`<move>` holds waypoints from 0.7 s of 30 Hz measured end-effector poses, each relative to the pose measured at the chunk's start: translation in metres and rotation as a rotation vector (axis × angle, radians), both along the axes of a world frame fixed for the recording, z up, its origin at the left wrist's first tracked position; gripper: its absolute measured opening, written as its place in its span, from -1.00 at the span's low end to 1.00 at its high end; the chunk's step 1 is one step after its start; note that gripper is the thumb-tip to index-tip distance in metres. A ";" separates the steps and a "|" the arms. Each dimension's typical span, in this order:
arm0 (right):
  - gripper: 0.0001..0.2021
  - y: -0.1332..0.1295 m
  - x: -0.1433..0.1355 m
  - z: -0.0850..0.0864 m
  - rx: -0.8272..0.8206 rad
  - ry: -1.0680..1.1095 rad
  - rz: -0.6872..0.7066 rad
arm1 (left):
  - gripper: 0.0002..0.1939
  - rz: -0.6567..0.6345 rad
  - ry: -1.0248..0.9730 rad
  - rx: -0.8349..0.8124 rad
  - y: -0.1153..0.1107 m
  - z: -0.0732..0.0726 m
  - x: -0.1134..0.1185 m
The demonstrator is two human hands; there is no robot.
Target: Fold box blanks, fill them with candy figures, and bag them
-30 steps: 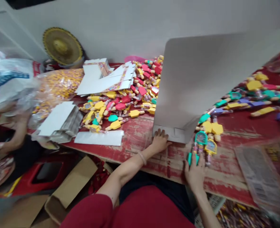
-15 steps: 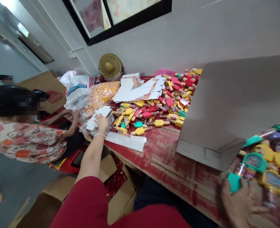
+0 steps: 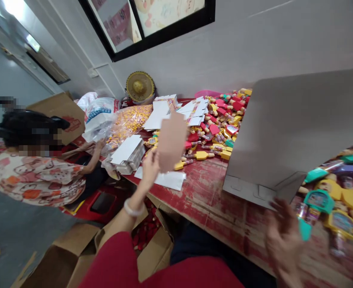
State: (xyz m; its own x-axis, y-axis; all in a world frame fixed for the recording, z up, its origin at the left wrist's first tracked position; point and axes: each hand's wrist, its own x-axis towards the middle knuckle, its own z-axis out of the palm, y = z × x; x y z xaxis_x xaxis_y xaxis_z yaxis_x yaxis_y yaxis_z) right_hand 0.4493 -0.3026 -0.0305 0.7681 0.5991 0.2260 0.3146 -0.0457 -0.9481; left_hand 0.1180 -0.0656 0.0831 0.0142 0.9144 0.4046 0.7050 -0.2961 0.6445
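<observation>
At twelve o'clock from the wearer, the left hand (image 3: 150,170) was nearly closed, pinching a brown card (image 3: 172,142) by its near left edge above the table (image 3: 200,188), a grip that left most of its face uncovered. The right hand (image 3: 284,240), blurred at about two o'clock, was loosely open and seemed empty, beside colourful toys (image 3: 318,200). White folded cartons (image 3: 126,150) lay stacked at eleven, probably for compactness; a grey board (image 3: 272,132) stood at one, perhaps as a divider between toy heaps.

Worn red strip of table (image 3: 206,188) lying open between white sheet (image 3: 173,180) and upright grey box (image 3: 272,140); box blocking reach toward wall (image 3: 254,44).
</observation>
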 end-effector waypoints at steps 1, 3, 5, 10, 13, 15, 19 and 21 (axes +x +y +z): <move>-0.28 0.010 -0.019 0.017 0.023 0.151 0.118 | -0.61 -0.150 -0.129 -0.050 -0.027 -0.013 0.028; -0.25 0.029 -0.050 0.040 0.057 0.355 0.280 | -0.61 -0.319 -0.331 -0.213 -0.076 -0.040 0.078; -0.32 0.044 -0.063 0.048 0.108 0.476 0.242 | -0.56 -0.334 -0.420 -0.321 -0.109 -0.057 0.115; -0.48 0.042 -0.043 0.043 0.175 0.687 0.066 | -0.43 -0.475 -0.389 -0.584 -0.129 -0.061 0.162; -0.47 0.035 -0.032 0.043 0.173 0.852 0.068 | -0.46 -0.672 -0.453 -0.716 -0.134 -0.054 0.172; -0.44 0.035 -0.033 0.044 0.189 0.957 0.103 | -0.39 -0.686 -0.436 -0.748 -0.138 -0.053 0.175; -0.33 0.040 -0.044 0.039 0.178 1.047 0.195 | -0.28 -0.662 -0.434 -0.871 -0.138 -0.060 0.172; -0.28 0.041 -0.040 0.031 0.111 0.986 0.214 | -0.28 -0.650 -0.417 -0.883 -0.134 -0.062 0.166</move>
